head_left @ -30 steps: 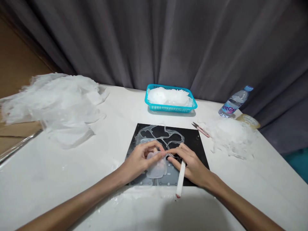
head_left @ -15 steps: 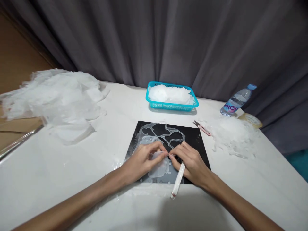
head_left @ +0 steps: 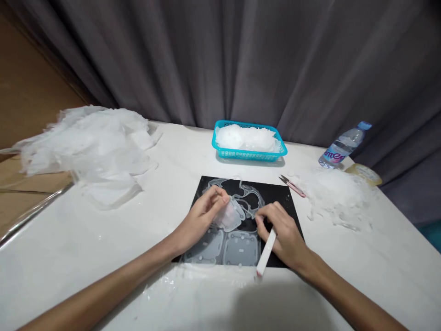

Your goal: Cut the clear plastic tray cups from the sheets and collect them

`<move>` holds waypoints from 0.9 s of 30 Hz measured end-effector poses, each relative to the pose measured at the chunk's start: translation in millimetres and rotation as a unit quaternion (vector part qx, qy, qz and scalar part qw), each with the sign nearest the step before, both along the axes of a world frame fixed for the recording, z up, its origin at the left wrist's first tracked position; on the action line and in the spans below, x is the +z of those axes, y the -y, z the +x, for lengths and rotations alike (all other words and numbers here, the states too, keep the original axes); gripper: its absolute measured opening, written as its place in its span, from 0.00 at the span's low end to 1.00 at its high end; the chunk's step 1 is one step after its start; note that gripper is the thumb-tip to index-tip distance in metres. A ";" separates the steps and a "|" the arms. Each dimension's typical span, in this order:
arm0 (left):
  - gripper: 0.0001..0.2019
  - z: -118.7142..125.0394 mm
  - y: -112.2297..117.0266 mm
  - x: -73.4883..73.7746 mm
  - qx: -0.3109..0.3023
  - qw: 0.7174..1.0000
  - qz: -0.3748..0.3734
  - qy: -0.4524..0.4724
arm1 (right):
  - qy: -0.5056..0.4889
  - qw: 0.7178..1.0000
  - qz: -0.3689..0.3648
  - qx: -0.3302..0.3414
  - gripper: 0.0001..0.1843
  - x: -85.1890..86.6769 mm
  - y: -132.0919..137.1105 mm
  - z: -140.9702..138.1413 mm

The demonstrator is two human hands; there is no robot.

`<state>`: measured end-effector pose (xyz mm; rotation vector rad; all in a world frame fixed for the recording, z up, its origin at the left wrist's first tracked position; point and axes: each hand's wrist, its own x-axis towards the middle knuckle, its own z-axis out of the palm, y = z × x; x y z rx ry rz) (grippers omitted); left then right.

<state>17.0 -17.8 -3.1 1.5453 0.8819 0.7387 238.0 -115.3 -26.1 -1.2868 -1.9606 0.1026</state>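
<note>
A black mat (head_left: 275, 197) lies on the white table with a sheet of clear moulded plastic parts (head_left: 237, 246) on it. My left hand (head_left: 201, 220) is closed on one clear plastic piece (head_left: 230, 215), lifted off the sheet and tilted up. My right hand (head_left: 280, 232) grips a white pen-like cutting tool (head_left: 266, 255), its tip down at the sheet beside the lifted piece. The two hands are a little apart above the mat.
A turquoise basket (head_left: 250, 154) holds white plastic pieces at the back. A big heap of clear plastic scrap (head_left: 91, 147) lies at the left, a smaller one (head_left: 336, 195) at the right. Small pink snips (head_left: 292, 185), a water bottle (head_left: 342, 149) and a tape roll (head_left: 365, 174) lie right.
My left hand has lifted the clear piece off the sheet and moved it up and away. My right hand has drawn slightly right with the tool.
</note>
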 end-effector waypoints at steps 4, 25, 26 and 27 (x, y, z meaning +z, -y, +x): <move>0.14 -1.7 5.4 3.6 -0.075 0.997 -0.018 0.027 | -0.081 0.989 -0.082 -0.089 0.04 -6.5 -9.0 6.4; 0.09 -3.5 14.3 3.7 -0.149 0.984 -0.064 0.072 | -0.067 0.994 -0.082 -0.027 0.23 10.1 2.0 22.0; 0.09 -3.3 14.5 3.3 -0.150 0.984 -0.066 0.074 | -0.067 0.994 -0.081 -0.019 0.21 11.1 3.3 17.4; 0.09 -2.9 14.6 3.1 -0.151 0.983 -0.068 0.077 | -0.070 0.994 -0.084 -0.007 0.18 11.4 3.8 13.1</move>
